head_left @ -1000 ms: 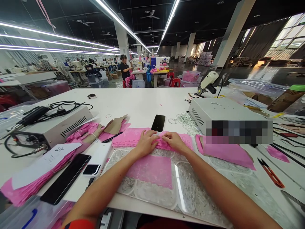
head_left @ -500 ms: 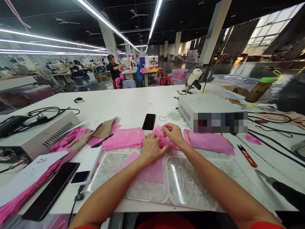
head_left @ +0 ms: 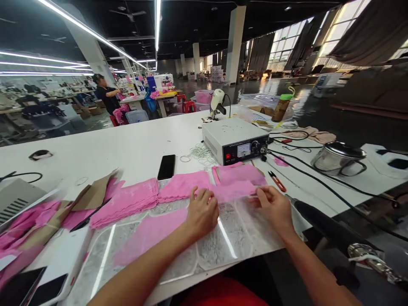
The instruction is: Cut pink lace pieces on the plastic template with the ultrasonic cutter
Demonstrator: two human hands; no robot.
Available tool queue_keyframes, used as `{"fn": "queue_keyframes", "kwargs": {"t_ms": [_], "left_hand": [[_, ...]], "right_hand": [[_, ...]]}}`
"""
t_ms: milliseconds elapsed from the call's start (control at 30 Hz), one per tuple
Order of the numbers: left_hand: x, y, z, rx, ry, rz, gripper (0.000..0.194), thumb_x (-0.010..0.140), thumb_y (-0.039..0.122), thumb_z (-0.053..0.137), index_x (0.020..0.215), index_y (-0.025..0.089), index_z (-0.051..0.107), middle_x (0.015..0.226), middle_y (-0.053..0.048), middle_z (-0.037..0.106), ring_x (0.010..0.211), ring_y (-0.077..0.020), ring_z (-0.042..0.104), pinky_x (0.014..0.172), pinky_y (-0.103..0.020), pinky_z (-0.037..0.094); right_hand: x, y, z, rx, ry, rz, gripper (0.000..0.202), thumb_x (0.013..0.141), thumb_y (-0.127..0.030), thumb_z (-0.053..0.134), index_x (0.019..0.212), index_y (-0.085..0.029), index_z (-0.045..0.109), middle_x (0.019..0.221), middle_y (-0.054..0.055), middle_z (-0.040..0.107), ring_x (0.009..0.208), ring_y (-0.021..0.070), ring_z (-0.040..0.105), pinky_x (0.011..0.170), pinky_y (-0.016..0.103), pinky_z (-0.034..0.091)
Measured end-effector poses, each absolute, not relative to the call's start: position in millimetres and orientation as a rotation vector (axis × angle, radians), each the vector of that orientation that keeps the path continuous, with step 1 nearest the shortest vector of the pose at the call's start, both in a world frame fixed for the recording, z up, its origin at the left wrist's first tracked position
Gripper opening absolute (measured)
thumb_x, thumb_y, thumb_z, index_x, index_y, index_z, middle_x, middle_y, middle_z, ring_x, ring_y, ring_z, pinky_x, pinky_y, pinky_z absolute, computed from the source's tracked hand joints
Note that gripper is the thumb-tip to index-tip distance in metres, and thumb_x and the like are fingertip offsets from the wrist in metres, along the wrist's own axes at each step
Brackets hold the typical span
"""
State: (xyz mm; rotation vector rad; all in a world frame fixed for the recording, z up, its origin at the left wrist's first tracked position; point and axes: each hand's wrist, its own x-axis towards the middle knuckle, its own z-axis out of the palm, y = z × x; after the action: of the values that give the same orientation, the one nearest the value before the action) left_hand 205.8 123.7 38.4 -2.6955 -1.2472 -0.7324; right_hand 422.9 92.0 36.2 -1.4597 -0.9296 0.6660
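Observation:
A thin pink fabric piece (head_left: 234, 191) stretches between my two hands above the clear plastic boards (head_left: 219, 250). My right hand (head_left: 276, 210) pinches its right end between thumb and fingers. My left hand (head_left: 203, 214) has its fingers curled over the left end, beside a stack of pink pieces (head_left: 185, 185); the fingertips are partly hidden. Farther left lies a thicker pink stack (head_left: 127, 200). Flat on the boards, partly under my left forearm, rests a single pink piece (head_left: 149, 233). Behind the stretched fabric are more pink pieces (head_left: 239, 173).
A grey control box (head_left: 236, 134) with cables stands at the back right, near red thread snips (head_left: 277, 181) and a black-handled tool (head_left: 321, 221). A black phone (head_left: 166, 166) and tangled pale loops (head_left: 202, 153) lie behind. A steel mug (head_left: 338, 159) stands right. Far off, a person sits.
My right hand has moved right and drawn the fabric out from my left hand. The camera view has turned right, so the control box front and the mug show.

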Motion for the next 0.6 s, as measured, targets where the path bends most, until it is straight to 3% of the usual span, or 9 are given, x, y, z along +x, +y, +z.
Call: {"fn": "queue_keyframes", "kwargs": {"t_ms": [200, 300, 467, 600], "left_hand": [[191.7, 84.6, 32.8, -2.955, -0.865, -0.539, 0.012, 0.083, 0.013, 0.051, 0.076, 0.021, 0.057, 0.083, -0.004, 0.064, 0.089, -0.0209, 0.058, 0.108, -0.048, 0.029], [190.3, 83.8, 44.1, -3.075, -0.824, -0.447, 0.009, 0.082, 0.016, 0.053, 0.076, 0.02, 0.057, 0.08, -0.002, 0.063, 0.083, -0.0189, 0.058, 0.105, -0.044, 0.033], [214.6, 134.0, 61.5, -3.003, -1.016, -0.373, 0.019, 0.092, 0.015, 0.048, 0.082, 0.018, 0.064, 0.087, -0.005, 0.066, 0.088, -0.0197, 0.059, 0.096, -0.042, 0.039], [243.9, 191.0, 63.1, -2.905, -1.132, -0.322, 0.01, 0.092, 0.021, 0.058, 0.096, 0.017, 0.066, 0.102, -0.008, 0.066, 0.104, -0.0237, 0.058, 0.097, -0.047, 0.041]], "right_hand": [[464.2, 29.7, 10.1, -1.958, -1.324, 0.45, 0.024, 0.074, -0.044, 0.052, 0.065, -0.024, 0.06, 0.052, 0.001, 0.063, 0.05, 0.0182, 0.059, 0.053, 0.03, 0.043], [470.1, 23.7, 14.6, -2.059, -1.451, 0.402, 0.02, 0.076, -0.04, 0.05, 0.067, -0.025, 0.059, 0.052, -0.001, 0.062, 0.051, 0.0178, 0.059, 0.052, 0.029, 0.038], [461.0, 62.2, 29.2, -1.903, -1.542, 0.393, 0.019, 0.078, -0.039, 0.05, 0.076, -0.024, 0.061, 0.06, -0.001, 0.065, 0.057, 0.0177, 0.06, 0.058, 0.029, 0.039], [445.1, 112.1, 37.7, -1.73, -1.627, 0.395, 0.016, 0.077, -0.032, 0.05, 0.072, -0.021, 0.061, 0.066, 0.001, 0.067, 0.06, 0.0166, 0.059, 0.058, 0.028, 0.038]]}}
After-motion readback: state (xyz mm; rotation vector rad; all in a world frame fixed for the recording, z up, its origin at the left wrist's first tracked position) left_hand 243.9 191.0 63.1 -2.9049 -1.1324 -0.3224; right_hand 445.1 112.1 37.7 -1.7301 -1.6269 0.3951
